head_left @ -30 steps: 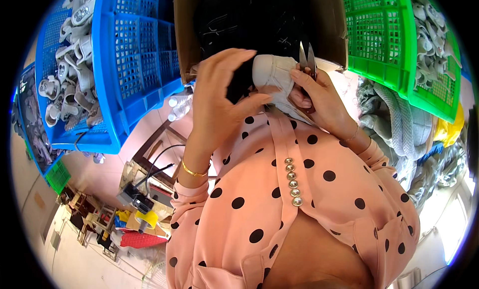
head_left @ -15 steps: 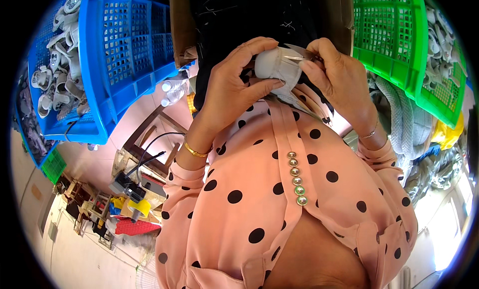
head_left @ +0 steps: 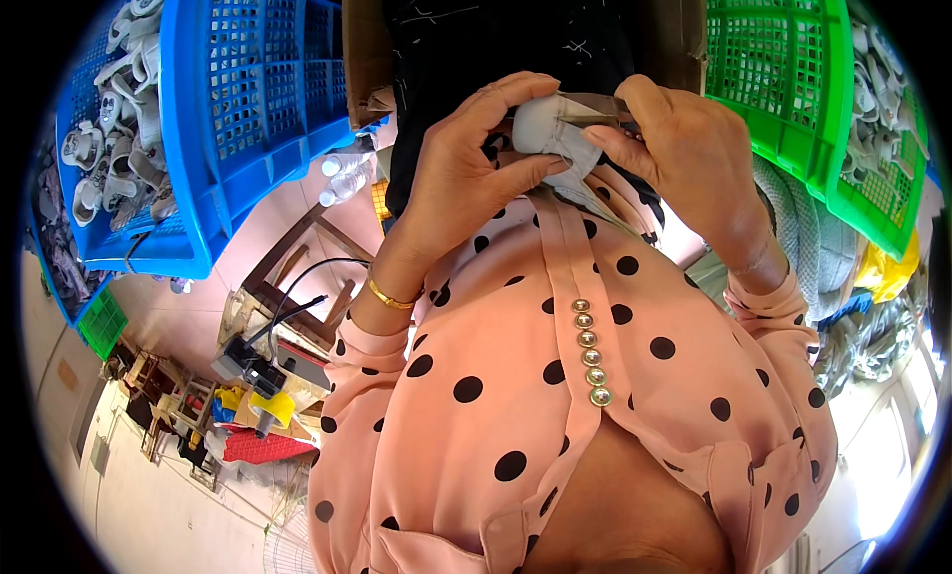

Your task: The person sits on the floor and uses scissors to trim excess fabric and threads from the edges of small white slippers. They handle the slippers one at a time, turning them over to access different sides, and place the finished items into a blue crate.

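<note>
My left hand (head_left: 458,168) grips a small whitish shoe upper (head_left: 536,128), with the fingers over its far side and the thumb on its near edge. In my right hand (head_left: 684,153) is a pair of thread snips (head_left: 587,110), its metal blades pointing left across the shoe upper's opening. The right thumb lies close against the upper. How the snips' handle sits in the palm is hidden by the fingers. Both hands are above my lap, in front of a polka-dot shirt (head_left: 466,389).
At the left a blue basket (head_left: 198,158) holds many small grey-white shoe uppers. A green basket (head_left: 841,108) with similar pieces stands at the right. Dark cloth with loose threads (head_left: 506,29) lies ahead, inside a cardboard box (head_left: 369,54). Clear bottles (head_left: 344,182) are on the floor.
The snips' blades have shifted left over the shoe upper, and my right hand has turned and moved slightly right. My left hand keeps its hold, nearly still.
</note>
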A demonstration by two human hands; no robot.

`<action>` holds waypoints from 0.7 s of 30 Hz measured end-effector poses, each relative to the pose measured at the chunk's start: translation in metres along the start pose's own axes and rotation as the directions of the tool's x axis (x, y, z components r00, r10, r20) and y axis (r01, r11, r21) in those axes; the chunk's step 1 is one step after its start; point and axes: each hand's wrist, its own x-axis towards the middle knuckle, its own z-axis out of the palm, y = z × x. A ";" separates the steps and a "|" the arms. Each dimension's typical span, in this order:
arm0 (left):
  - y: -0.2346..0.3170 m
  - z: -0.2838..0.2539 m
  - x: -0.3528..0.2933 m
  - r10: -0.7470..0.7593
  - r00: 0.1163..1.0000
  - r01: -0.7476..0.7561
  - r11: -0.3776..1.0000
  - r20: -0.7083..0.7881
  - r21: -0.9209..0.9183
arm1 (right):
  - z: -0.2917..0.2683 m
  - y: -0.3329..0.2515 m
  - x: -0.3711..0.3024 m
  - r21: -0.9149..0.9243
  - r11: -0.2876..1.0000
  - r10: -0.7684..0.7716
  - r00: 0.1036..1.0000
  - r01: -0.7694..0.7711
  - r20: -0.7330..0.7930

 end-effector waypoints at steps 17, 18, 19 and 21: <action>0.019 0.001 0.007 0.178 0.984 -0.172 0.967 -0.015 0.190 | 0.012 0.004 0.009 0.923 0.145 0.226 0.920 -0.355 0.319; 0.018 0.000 0.011 0.269 0.963 -0.258 0.921 0.003 0.292 | 0.013 0.004 0.010 0.915 0.214 0.234 0.927 -0.343 0.293; 0.021 0.001 0.014 0.274 0.962 -0.261 0.918 -0.001 0.298 | 0.011 0.006 0.010 0.892 0.313 0.231 0.937 -0.326 0.262; 0.028 0.000 0.020 0.281 0.960 -0.266 0.913 -0.005 0.309 | 0.007 0.004 0.014 0.837 0.470 0.235 0.954 -0.280 0.187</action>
